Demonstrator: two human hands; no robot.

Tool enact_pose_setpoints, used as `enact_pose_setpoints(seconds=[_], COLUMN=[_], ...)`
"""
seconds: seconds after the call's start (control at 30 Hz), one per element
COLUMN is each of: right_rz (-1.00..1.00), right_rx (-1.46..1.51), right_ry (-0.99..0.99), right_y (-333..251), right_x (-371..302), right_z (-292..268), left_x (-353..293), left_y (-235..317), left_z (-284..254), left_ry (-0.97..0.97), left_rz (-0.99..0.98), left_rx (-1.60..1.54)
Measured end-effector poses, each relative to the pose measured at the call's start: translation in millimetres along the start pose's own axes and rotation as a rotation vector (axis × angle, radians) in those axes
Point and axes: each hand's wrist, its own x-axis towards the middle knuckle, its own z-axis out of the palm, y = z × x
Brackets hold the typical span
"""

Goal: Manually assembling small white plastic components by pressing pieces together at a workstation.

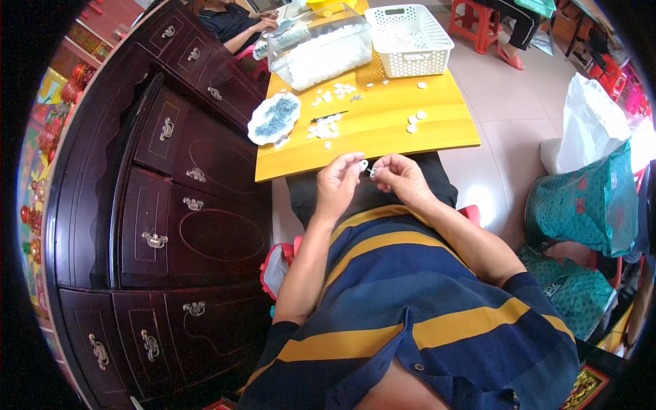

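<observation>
Just past the table's near edge, over my lap, both hands meet. My left hand (337, 184) is closed, pinching a small white plastic piece (363, 165) between thumb and fingertips. Right beside it my right hand (404, 180) is closed too, its fingertips on a tiny pale part with a dark bit; its kind is too small to make out. On the yellow wooden table (383, 126) lie several loose white pieces (326, 128) around a thin black tool (331, 117). At the left edge, a white scalloped plate (292, 104) holds a heap of small grey metal parts (275, 116).
At the table's far side stand a clear bin (279, 65) full of white pieces and a white perforated basket (418, 65). A dark wooden cabinet (198, 232) borders the left. Green bags (581, 205) stand on the right. Two other people sit beyond the table.
</observation>
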Motion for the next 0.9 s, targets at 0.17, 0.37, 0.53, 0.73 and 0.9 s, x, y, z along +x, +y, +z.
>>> enact_pose_setpoints(seconds=[0.17, 0.37, 0.53, 0.73, 0.9], right_rz=[-0.002, -0.008, 0.006, 0.005, 0.005], right_rx=[-0.003, -0.021, -0.039, -0.040, -0.045], right_ry=[0.005, 0.010, 0.017, 0.016, 0.020], right_y=[-2.0, -1.4, -4.1, -2.2, -1.1], right_x=[-0.5, -0.5, -1.3, -0.2, 0.2], right_z=[0.5, 0.1, 0.9, -0.5, -0.9], left_x=[-0.7, -1.7, -1.8, -2.0, -2.2], left_y=[1.1, 3.7, 1.4, 1.7, 2.0], left_z=[2.0, 2.5, 1.5, 1.8, 2.1], left_ry=[-0.009, -0.012, -0.030, -0.033, -0.035], left_rz=[0.007, 0.005, 0.013, -0.003, -0.005], left_rx=[0.017, 0.069, 0.075, 0.066, 0.080])
